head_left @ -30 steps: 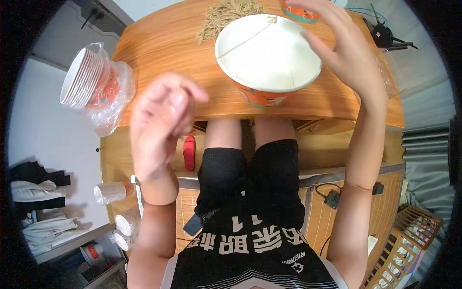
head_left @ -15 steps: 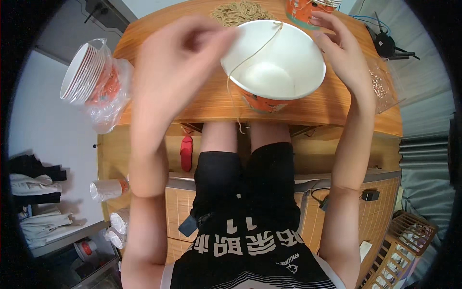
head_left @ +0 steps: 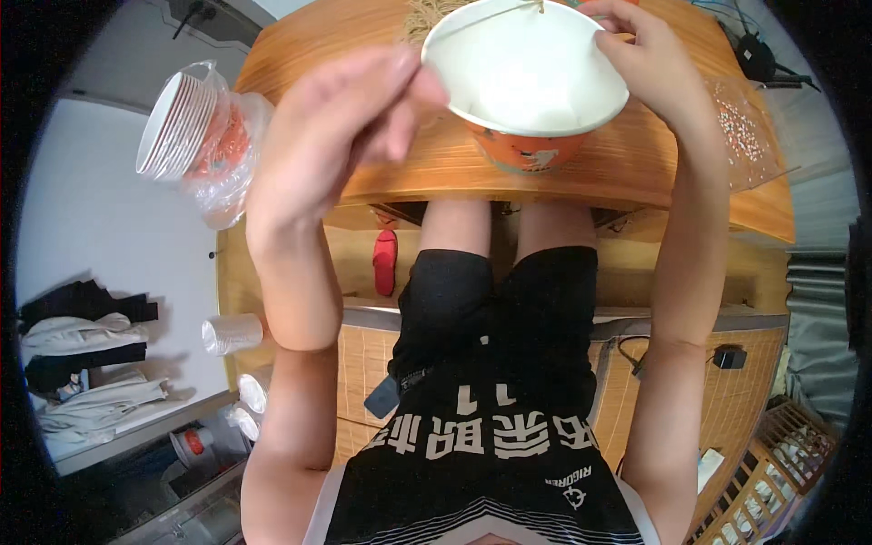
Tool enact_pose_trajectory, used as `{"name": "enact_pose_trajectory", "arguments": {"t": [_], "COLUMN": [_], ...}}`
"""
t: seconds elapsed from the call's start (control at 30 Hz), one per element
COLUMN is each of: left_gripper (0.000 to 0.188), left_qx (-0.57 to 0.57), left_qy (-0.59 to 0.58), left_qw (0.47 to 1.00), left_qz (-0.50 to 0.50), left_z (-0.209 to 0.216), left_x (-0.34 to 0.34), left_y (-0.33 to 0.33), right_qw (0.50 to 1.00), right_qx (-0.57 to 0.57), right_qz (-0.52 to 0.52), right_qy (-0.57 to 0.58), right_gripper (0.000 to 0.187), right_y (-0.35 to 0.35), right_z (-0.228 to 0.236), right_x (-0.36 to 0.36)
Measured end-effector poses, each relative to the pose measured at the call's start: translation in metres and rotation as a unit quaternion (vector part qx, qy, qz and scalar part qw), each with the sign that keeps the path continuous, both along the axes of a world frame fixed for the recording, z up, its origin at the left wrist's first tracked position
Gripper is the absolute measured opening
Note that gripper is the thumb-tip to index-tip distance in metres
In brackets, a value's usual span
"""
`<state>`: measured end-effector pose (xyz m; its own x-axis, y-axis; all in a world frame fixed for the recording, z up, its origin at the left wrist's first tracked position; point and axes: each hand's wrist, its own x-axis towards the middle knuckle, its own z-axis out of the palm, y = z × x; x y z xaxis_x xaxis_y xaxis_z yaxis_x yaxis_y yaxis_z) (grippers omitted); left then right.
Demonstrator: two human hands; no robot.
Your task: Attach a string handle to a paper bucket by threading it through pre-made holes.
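A large paper tub [head_left: 536, 150], white inside and orange outside, sits at the desk's near side with its mouth toward me. A thin tan string [head_left: 504, 13] crosses the upper part of its mouth to a small knot at the far rim. My right hand [head_left: 640, 50] grips the tub's right rim, thumb at the inner edge and fingers outside. At the left rim is my left hand [head_left: 363, 118], somewhat blurred, its fingers apart and a fingertip close to the rim. I see nothing between those fingers.
A pile of tan string [head_left: 431, 18] lies behind the tub on the wooden desk [head_left: 391, 177]. Bagged, nested paper tubs [head_left: 195, 136] stand left. A clear tray of small pale bits [head_left: 740, 136] and a black adapter [head_left: 754, 56] are right. A red slipper [head_left: 385, 263] lies below.
The string end that hung over the tub's near-left rim no longer shows there. My right hand has come onto the right rim. My left hand has turned, its fingers lower. The whole view has shifted.
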<state>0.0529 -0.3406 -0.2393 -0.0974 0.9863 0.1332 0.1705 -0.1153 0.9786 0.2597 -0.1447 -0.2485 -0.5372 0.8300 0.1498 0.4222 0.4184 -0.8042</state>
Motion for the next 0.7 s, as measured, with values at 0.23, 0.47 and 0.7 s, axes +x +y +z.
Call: {"name": "enact_pose_trajectory", "arguments": {"t": [0.23, 0.47, 0.7], "left_gripper": [0.046, 0.047, 0.045], "left_qx": [0.081, 0.095, 0.025], "left_qy": [-0.249, -0.251, -0.357], "left_qw": [0.960, 0.963, 0.927], "left_qz": [-0.096, 0.010, 0.111], "left_z": [-0.054, -0.092, -0.093], "left_x": [0.010, 0.028, 0.046], "left_y": [-0.101, -0.118, -0.104], "right_qw": [0.997, 0.905, 0.894], "right_qx": [0.072, 0.305, -0.177], "right_qz": [-0.001, -0.110, 0.140], "right_qy": [-0.008, 0.275, 0.386], "right_gripper": [0.028, 0.027, 0.048], "right_y": [-0.002, -0.122, -0.217], "right_z": [-0.001, -0.078, -0.124], "right_x": [-0.008, 0.015, -0.015]}}
